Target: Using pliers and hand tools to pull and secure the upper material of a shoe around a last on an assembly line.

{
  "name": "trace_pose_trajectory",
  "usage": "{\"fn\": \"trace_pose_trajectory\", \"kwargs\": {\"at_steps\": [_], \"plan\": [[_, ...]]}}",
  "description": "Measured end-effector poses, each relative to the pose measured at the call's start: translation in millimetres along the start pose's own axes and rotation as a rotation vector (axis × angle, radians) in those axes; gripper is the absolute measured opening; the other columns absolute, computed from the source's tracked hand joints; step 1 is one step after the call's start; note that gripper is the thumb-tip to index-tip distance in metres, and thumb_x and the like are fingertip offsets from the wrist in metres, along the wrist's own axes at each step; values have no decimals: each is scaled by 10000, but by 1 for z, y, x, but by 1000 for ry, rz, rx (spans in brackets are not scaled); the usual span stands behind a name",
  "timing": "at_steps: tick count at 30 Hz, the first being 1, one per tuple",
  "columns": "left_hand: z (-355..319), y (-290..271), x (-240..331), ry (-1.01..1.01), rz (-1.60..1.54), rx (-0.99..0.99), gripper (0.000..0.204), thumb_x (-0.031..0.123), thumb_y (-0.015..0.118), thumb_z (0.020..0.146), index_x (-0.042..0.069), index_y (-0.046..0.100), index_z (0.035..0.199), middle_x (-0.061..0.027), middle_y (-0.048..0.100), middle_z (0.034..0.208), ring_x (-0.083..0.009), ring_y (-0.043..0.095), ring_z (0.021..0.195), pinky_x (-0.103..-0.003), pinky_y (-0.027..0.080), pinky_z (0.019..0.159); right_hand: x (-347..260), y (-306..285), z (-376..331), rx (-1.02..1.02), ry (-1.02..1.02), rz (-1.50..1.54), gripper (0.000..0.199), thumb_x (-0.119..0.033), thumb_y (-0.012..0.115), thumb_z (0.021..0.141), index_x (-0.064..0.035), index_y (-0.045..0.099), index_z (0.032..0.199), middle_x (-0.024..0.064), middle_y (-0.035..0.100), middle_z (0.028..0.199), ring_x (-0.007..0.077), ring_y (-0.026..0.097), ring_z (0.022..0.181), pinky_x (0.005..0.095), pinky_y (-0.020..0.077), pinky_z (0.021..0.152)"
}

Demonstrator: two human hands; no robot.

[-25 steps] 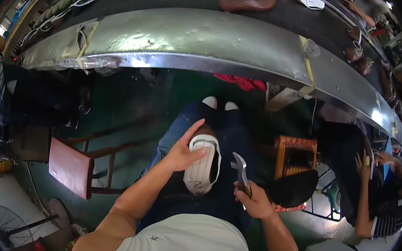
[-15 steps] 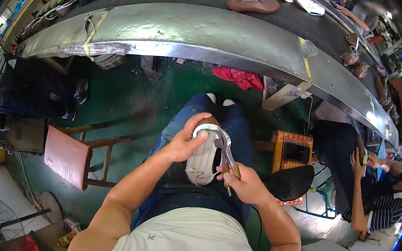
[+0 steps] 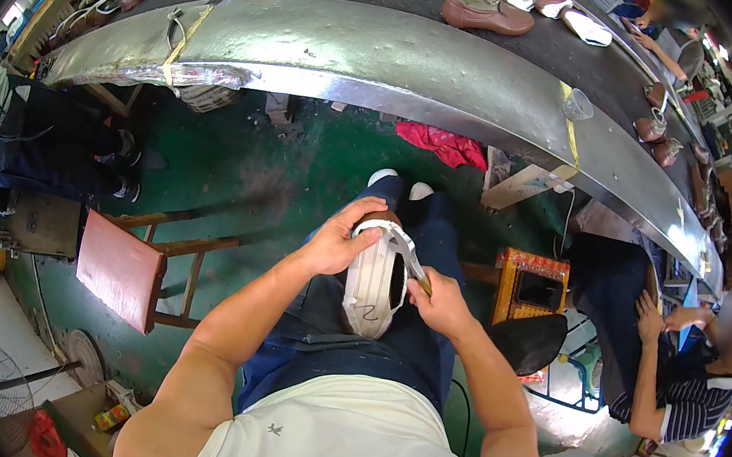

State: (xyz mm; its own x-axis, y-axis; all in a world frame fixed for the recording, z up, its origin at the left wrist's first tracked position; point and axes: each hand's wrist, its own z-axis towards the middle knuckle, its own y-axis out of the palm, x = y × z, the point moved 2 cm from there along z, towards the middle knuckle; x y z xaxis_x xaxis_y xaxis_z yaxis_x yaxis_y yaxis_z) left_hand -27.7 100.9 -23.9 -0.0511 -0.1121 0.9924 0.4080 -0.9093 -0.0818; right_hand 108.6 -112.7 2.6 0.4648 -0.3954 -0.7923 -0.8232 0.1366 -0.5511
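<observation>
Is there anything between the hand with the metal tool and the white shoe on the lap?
Nothing visible. The right hand holds the metal tool with its tip at the toe of the white shoe, and the left hand grips that toe from the other side.

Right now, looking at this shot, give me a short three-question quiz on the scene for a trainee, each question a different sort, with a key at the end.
1. True or false: the left hand is cupped over the toe end of the white shoe lying on the person's lap.
2. Multiple choice: the right hand holds which? A) a paintbrush B) metal pliers C) a roll of tape
3. Short answer: what colour is the cloth lying on the floor under the metal conveyor edge?

Key: 1 true; 2 B; 3 red.
</observation>
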Motion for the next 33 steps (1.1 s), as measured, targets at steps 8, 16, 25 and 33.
{"fn": "trace_pose_trajectory", "kwargs": {"at_steps": [8,16,25,33], "plan": [[8,-25,2,-137,-129,-194,523,83,647,985,92,486,1482,-83,399,1560,-197,401,1413,-349,312,1180,4,16,1,206,-169,-123,237,-175,617,979,6,579,1128,241,679,963,442,676,891,502,547,770],[4,0,0,-239,-138,124,473,138,700,955,72,565,1404,-90,555,1421,-181,510,1308,-336,394,1121,-42,3,-19,12,70,-485,129,-85,582,928,17,518,976,242,668,926,419,700,838,499,568,723],[6,-8,6,-229,-87,99,444,74,674,953,68,580,1387,-65,578,1391,-162,533,1274,-328,432,1087,-78,-45,-18,-65,58,211,198,-186,544,1026,11,563,1025,141,686,793,257,685,729,383,534,707],[7,-37,2,-324,-331,-177,808,-16,621,828,85,345,1580,-110,518,1460,-190,508,1314,-322,387,1120,-45,-23,16,-37,115,14,473,-426,584,1016,45,591,1061,249,675,863,453,671,834,476,527,772]]}}
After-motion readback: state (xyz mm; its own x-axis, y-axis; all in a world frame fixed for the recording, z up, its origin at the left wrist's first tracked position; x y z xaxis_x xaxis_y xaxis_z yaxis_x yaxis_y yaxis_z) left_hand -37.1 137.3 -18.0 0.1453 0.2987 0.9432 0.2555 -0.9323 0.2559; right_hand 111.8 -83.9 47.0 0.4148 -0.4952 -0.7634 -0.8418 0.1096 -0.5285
